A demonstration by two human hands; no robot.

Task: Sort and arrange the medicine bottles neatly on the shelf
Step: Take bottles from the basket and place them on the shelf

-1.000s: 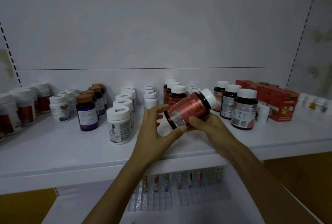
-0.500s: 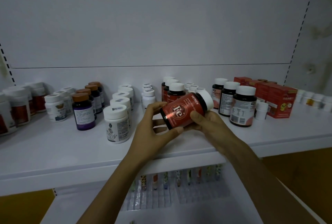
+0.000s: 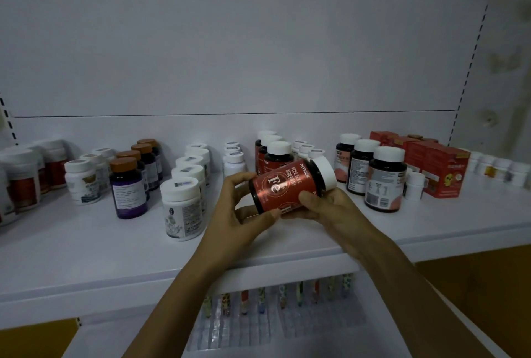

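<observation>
A dark bottle with a red "Fe" label (image 3: 283,185) and a white cap lies tilted above the white shelf (image 3: 86,245), cap up and to the right. My left hand (image 3: 244,214) grips its base end from the left. My right hand (image 3: 330,208) holds its lower side from the right, thumb on the label. Behind it stands a row of matching red-label bottles (image 3: 277,153). Rows of white bottles (image 3: 181,205), brown-capped purple bottles (image 3: 128,188) and three dark bottles (image 3: 383,179) stand on the shelf.
Red boxes (image 3: 442,170) stand at the right, with small white bottles (image 3: 501,168) beyond them. More red-label white-capped bottles (image 3: 24,179) sit at the far left. A lower shelf holds small packets (image 3: 275,300). The shelf's back panel (image 3: 258,55) rises behind.
The bottle has been turned in my hands, so its "Fe" label now faces me. Both hands stay on it in about the same place above the shelf.
</observation>
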